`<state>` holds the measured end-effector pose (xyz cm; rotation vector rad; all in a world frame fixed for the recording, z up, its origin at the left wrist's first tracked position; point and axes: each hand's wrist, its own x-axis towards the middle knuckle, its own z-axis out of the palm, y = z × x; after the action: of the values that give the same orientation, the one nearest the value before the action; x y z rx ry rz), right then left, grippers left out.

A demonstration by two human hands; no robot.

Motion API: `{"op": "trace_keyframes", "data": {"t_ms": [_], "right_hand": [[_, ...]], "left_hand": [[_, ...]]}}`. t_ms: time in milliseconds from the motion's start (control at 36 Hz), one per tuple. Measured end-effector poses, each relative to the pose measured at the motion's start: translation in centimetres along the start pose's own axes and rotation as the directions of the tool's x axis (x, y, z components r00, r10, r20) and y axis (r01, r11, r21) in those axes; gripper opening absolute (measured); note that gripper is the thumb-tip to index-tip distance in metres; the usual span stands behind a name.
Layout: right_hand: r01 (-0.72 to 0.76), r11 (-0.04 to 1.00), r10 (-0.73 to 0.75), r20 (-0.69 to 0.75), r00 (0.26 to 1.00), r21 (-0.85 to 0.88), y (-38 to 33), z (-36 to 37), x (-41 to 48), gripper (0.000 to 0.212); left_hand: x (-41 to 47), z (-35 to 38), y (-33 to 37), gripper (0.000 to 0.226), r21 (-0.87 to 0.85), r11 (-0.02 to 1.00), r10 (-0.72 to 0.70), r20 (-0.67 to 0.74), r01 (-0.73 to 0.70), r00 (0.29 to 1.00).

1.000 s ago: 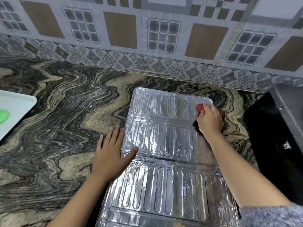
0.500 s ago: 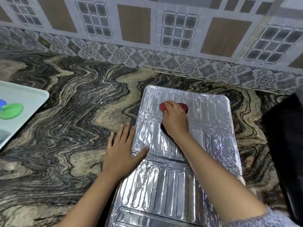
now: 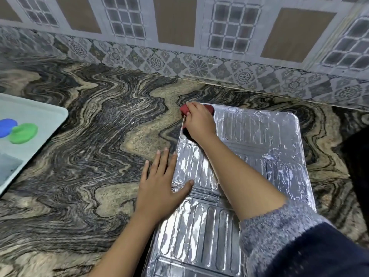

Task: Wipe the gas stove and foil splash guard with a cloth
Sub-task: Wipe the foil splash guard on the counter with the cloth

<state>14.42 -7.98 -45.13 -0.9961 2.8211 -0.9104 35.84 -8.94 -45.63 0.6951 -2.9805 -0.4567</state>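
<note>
The silver foil splash guard [image 3: 257,140] lies flat and unfolded on the marbled stone counter [image 3: 95,156], running from the middle toward me. My right hand [image 3: 199,121] grips a red cloth [image 3: 184,109] at the guard's far left corner; only the cloth's ends show past my fingers. My left hand [image 3: 159,184] lies flat with straight fingers on the counter, its thumb pressing the guard's left edge. The gas stove appears only as a dark shape [image 3: 359,168] at the right edge.
A pale tray [image 3: 46,116] sits at the left edge, holding a blue disc [image 3: 7,127] and a green disc [image 3: 24,132]. The tiled wall [image 3: 179,37] rises behind the counter.
My right hand has swept the red cloth leftward across the guard's far panel, from its right side to its far left corner. My left hand has stayed on the guard's left edge.
</note>
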Motion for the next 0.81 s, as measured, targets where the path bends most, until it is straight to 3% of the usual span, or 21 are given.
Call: {"op": "trace_keyframes", "data": {"t_ms": [472,806], "right_hand": [[-0.232,0.972,0.226,-0.158,0.961,-0.021,11.1,-7.3,-3.0,0.042],[-0.486,0.872,0.439,-0.353,0.826,-0.055,15.7,-11.1,-7.5,0.041]], "left_hand": [[-0.1,0.1,0.1,0.086,-0.007,1.0,-0.002,-0.005,0.002,1.0],[0.0,0.8,-0.3,0.083,-0.003,1.0,0.015,-0.029,-0.015,0.999]]}}
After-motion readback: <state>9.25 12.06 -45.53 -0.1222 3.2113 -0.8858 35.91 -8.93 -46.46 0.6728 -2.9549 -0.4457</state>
